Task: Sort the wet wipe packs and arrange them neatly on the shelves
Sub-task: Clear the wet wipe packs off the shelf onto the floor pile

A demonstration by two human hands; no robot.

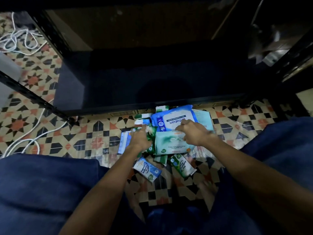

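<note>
A heap of wet wipe packs lies on the patterned tile floor in front of a dark shelf (152, 78). On top sits a large blue pack (171, 118), with a large teal-and-white pack (169, 143) below it. A small blue pack (147, 169) and a small green pack (183, 165) lie nearest me. A blue-white pack (124, 141) lies at the left. My left hand (140, 138) reaches into the left side of the heap, fingers among small green packs. My right hand (191, 131) rests over the seam between the two large packs, fingers curled; what it grips is hidden.
The dark shelf unit has black metal uprights (39, 97) at the left and more at the right. White cables (22, 41) trail over the floor at the left. My knees in blue trousers (42, 192) flank the heap on both sides.
</note>
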